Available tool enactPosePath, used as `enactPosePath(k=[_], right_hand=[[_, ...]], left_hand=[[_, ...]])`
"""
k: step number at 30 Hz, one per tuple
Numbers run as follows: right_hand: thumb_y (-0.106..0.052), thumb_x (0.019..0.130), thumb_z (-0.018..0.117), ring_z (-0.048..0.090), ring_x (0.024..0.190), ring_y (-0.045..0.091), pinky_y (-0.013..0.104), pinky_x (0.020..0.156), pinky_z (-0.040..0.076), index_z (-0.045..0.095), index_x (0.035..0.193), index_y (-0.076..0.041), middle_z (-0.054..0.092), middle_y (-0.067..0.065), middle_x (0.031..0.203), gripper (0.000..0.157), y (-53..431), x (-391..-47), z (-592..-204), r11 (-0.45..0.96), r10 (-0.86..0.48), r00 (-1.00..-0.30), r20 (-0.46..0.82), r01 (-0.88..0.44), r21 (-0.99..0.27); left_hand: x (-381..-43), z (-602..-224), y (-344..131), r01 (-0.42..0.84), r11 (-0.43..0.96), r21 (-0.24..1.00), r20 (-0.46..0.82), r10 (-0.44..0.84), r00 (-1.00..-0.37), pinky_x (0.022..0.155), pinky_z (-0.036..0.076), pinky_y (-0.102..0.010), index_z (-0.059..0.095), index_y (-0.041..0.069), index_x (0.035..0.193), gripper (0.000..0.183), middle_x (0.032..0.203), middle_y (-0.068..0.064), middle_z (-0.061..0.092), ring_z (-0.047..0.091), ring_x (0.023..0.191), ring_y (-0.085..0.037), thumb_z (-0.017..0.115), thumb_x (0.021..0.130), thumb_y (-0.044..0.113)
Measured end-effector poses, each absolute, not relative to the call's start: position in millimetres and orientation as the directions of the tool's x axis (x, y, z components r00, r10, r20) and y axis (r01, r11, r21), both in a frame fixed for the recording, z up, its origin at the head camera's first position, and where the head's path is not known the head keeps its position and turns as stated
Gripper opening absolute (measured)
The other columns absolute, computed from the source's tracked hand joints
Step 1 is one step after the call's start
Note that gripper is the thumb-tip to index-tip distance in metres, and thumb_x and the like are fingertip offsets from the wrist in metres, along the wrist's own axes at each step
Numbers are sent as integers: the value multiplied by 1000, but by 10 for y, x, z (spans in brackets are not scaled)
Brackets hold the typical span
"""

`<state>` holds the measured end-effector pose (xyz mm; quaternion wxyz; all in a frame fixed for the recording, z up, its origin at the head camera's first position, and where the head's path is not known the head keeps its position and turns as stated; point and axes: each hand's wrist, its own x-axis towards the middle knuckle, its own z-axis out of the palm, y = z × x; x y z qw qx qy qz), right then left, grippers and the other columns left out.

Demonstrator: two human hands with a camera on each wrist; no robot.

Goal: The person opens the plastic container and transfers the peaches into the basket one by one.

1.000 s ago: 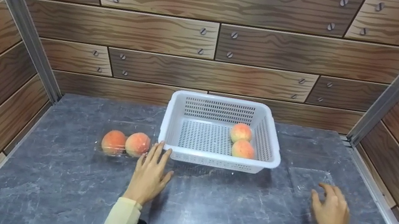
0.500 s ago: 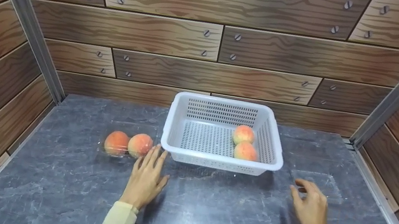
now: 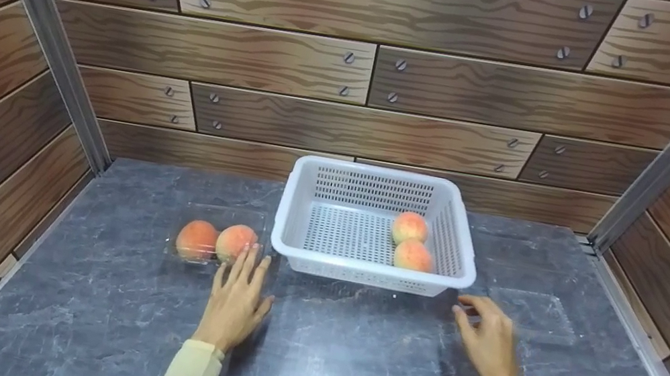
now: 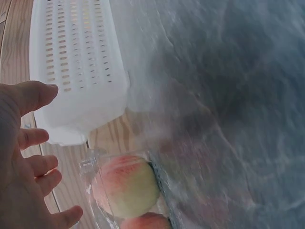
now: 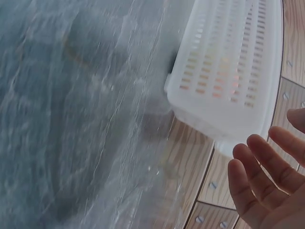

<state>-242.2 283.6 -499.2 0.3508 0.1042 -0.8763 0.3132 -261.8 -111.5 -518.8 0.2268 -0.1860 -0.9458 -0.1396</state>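
Observation:
Two peaches sit side by side in a clear plastic box (image 3: 223, 216) on the left; the right-hand peach (image 3: 236, 241) is partly behind my left fingers. My left hand (image 3: 233, 307) has its fingers extended, fingertips overlapping the box's near edge in the head view; it holds nothing. A white plastic basket (image 3: 371, 267) stands in the middle at the back, with a far peach (image 3: 410, 228) and a near peach (image 3: 413, 255) at its right side. My right hand (image 3: 491, 343), fingers loosely bent and nothing in them, is just off the basket's near right corner.
Another clear plastic box (image 3: 532, 309) lies on the grey marbled table (image 3: 332, 364) right of the basket, holding no fruit. Wood-patterned walls (image 3: 358, 131) stand behind and on both sides, with metal posts at the corners.
My right hand has moved left from the right-hand clear box toward the basket's near right corner. My left hand has shifted slightly left, toward the box with the peaches.

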Motion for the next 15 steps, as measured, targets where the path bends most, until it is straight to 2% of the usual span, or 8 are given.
enactPosePath(k=[5,15], right_hand=[[10,80,76,68,73,31,43,60,57,73,95,5,72,13,89,16,2739,-2432,-4984,770,14,-744,668,-419,-482],[12,80,74,64,71,16,35,59,56,73,96,5,70,10,85,18,2629,-2484,-4947,725,-29,-721,692,-491,-482]], left_hand=[[-2619,-5204,-1163,398,897,190,465,275,-842,108,35,-67,52,-3,141,61,152,-28,42,39,140,-42,75,90,22],[-2627,-5255,-1243,357,901,245,481,207,-852,107,35,-68,53,-6,140,60,146,-33,42,39,135,-50,76,89,18]])
